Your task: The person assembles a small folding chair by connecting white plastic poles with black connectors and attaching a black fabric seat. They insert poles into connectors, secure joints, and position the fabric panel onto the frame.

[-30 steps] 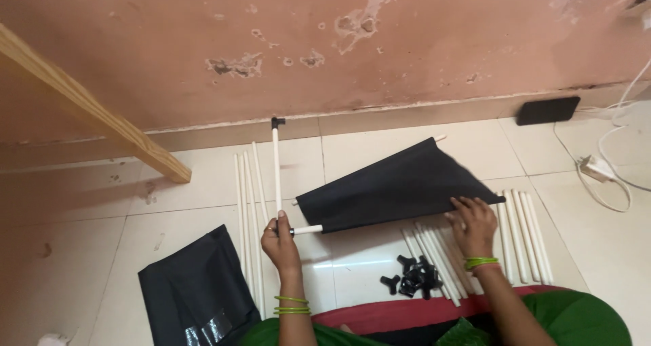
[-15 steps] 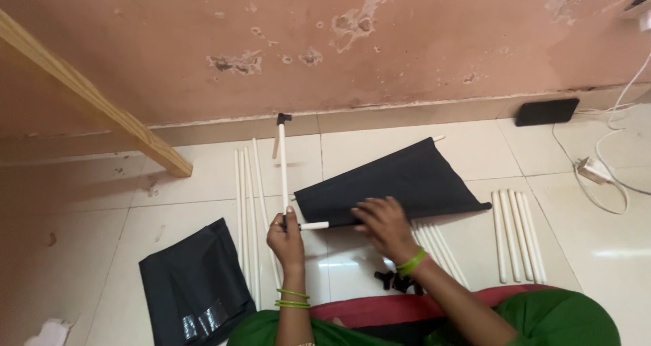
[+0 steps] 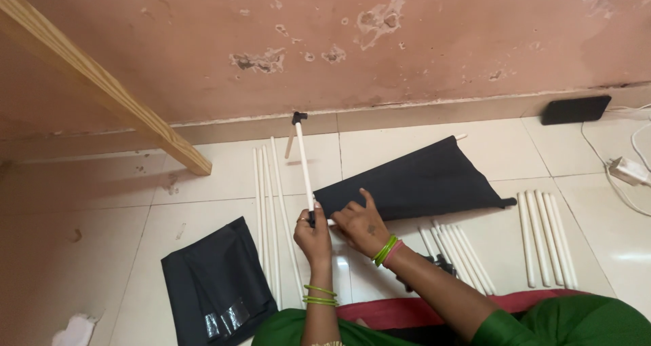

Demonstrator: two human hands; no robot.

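My left hand [image 3: 311, 234] grips the near end of a white rod [image 3: 303, 163] at a black corner connector; the rod runs away from me and ends in another black connector [image 3: 299, 117] by the wall. My right hand [image 3: 359, 225] rests right beside the left, fingers on the near corner of a black fabric panel [image 3: 413, 183] that has a white rod threaded through its edge. Both wrists wear green bangles.
Long white rods [image 3: 268, 210] lie left of my hands, shorter rods [image 3: 546, 234] at right and more [image 3: 454, 247] beside my right forearm. A folded black fabric piece [image 3: 213, 285] lies at lower left. A wooden beam [image 3: 95, 81] slants at left. A black device [image 3: 575, 108], charger and cables [image 3: 627, 169] sit at right.
My right hand has moved left from the far side of the fabric panel to its near corner beside my left hand. The upright rod has tilted slightly.
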